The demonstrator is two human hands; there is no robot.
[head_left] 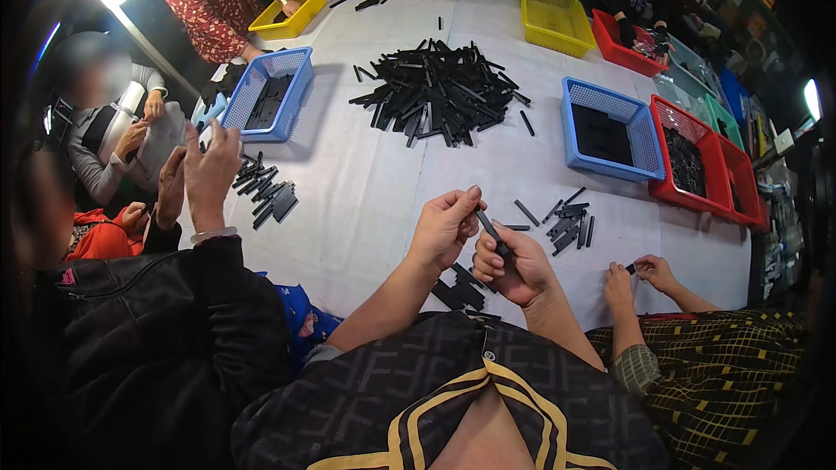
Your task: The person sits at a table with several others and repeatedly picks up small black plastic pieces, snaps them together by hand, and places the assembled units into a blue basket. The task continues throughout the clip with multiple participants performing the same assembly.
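A slim black bar-shaped piece (491,231) is held up between my two hands, over the near side of the white table. My left hand (447,224) pinches its upper end between thumb and fingertips. Around the lower end my right hand (514,263) is closed, with the fingers curled. Below my hands lies a small group of similar black pieces (460,294), partly hidden by my wrists. Just to the right is a loose cluster of black strips (570,222).
A large heap of black strips (444,91) covers the middle of the white table (348,183). Blue baskets (575,157), (305,78) stand right and left; red baskets (727,209) and yellow baskets (557,22) line the edges. Co-workers' hands (209,165), (640,278) are close on both sides.
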